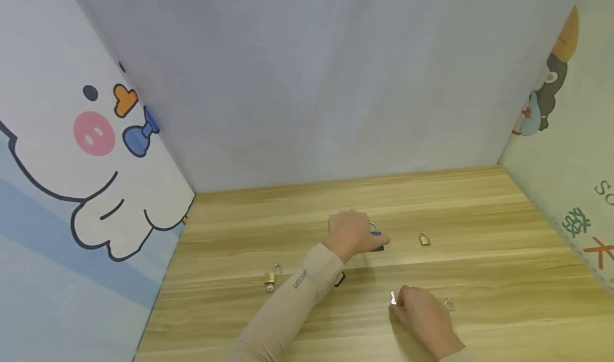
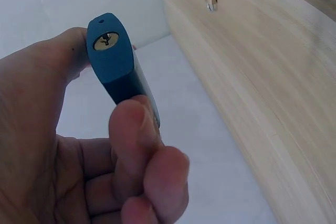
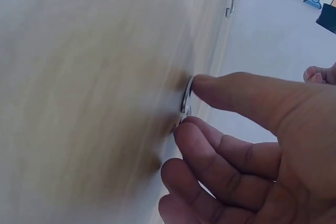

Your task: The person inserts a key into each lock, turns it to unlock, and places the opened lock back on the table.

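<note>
Head view: left hand is gripping a blue padlock, fingers curled; right hand is kinda pinching a shiny key, 1 brass padlock sitting nearby.

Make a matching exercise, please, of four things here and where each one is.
1. Blue padlock
2. Brass padlock with open shackle
3. Brass padlock with closed shackle
4. Shiny metal piece

A. Left of the left sleeve, head view
B. Touched by the right hand
C. Held in the left hand
D. Untouched, right of the left hand, head view

Pairs: 1-C; 2-A; 3-D; 4-B
</note>
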The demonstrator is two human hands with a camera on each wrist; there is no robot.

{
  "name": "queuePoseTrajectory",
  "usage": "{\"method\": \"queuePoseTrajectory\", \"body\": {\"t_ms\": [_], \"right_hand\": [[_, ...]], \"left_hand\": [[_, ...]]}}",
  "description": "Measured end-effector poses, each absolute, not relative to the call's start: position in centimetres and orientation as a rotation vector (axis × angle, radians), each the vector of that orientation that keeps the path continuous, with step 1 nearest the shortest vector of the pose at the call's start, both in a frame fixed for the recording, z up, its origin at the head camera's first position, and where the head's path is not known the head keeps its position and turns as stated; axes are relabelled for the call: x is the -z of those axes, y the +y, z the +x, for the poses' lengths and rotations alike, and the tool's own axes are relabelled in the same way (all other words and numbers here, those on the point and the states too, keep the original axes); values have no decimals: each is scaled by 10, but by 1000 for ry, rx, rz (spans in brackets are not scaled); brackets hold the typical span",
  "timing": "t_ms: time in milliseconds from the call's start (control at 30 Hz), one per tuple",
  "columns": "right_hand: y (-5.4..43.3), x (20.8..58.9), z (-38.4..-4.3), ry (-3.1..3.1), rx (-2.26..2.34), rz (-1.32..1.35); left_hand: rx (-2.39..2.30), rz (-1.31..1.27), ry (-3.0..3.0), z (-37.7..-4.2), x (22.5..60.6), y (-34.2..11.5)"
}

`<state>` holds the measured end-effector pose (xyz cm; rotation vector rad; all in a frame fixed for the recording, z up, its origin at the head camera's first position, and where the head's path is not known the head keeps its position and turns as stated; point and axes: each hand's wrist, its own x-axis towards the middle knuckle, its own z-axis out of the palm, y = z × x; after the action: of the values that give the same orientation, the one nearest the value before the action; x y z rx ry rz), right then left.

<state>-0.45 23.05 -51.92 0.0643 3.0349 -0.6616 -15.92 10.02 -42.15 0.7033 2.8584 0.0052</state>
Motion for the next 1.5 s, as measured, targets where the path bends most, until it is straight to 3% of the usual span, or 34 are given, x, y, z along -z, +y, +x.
{"method": "queuePoseTrajectory", "body": {"t_ms": [300,967,1500], "right_hand": [[230,518,-9,2977,681,137],[252,524,-1,2555,1500,288],[229,504,-6,2231,2071,248]], "left_hand": [[-28,721,2853,-159,425,100],[-70,808,2876,-157,434,97],[-90,760,2881,-156,433,92]]}}
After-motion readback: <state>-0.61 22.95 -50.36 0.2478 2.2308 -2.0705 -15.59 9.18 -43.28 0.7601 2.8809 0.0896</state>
